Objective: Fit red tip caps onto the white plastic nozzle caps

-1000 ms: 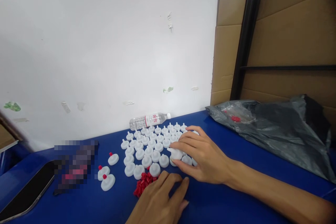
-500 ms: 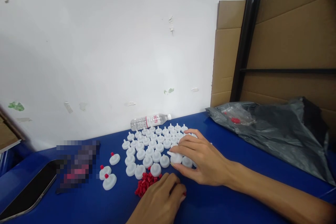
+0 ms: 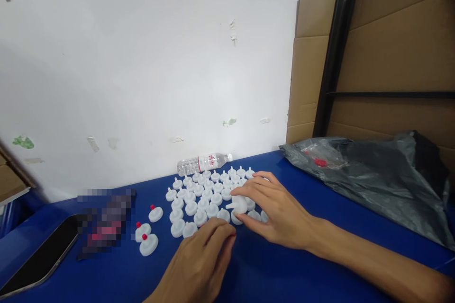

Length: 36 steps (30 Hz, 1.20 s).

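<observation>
My right hand point(image 3: 263, 203) holds a white nozzle cap point(image 3: 241, 205) between thumb and fingers, its spout pointing left. My left hand point(image 3: 204, 251) is closed, and a bit of a small red tip cap point(image 3: 233, 234) shows at its fingertips, close to that spout. Around and behind both hands stand many white nozzle caps point(image 3: 191, 208), spouts mostly up. The pile of loose red tip caps is almost wholly hidden behind my left hand. To the left sit three white caps with red tips fitted point(image 3: 148, 245).
A clear plastic bottle point(image 3: 204, 163) lies against the wall. On the left are a phone point(image 3: 42, 255) and a blurred-out packet point(image 3: 106, 222). A grey plastic bag point(image 3: 373, 175) with a small clear bag of red pieces point(image 3: 322, 157) spreads over the right of the blue table point(image 3: 284, 274).
My left hand has moved up and left, covering the red pile, with its red tip cap nearer the spout. My right hand has lifted the white nozzle cap slightly from among the others.
</observation>
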{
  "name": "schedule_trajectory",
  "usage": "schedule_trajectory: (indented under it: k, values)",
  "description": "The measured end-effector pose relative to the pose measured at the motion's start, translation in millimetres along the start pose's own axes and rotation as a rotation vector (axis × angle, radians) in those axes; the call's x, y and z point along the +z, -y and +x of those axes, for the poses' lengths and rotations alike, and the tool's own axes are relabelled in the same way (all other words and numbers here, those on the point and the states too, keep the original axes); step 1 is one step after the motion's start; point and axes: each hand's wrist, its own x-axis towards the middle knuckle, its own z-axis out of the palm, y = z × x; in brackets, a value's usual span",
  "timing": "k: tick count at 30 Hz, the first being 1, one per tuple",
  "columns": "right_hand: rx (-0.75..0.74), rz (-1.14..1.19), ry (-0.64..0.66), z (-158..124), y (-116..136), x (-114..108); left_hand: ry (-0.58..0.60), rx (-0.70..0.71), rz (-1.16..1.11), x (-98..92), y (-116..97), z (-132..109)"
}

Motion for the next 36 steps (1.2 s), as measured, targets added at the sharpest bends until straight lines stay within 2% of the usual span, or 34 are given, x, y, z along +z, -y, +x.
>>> schedule_trajectory:
  k: [8,17,24,32,36]
  values:
    - [-0.032,0.011,0.009,1,2,0,-0.055,-0.174,0.035,-5.9,16,1]
    - [-0.082,0.033,0.027,-2,4,3,-0.053,-0.137,0.029,-5.6,15,-1]
    - [-0.076,0.037,0.002,-2,6,3,-0.125,-0.136,-0.022,-5.4,14,-3]
    - [-0.069,0.034,0.016,-3,6,4,-0.11,-0.147,-0.042,-4.9,14,-3]
    - [-0.072,0.036,0.012,-3,6,4,-0.078,-0.198,-0.118,-5.0,13,-3]
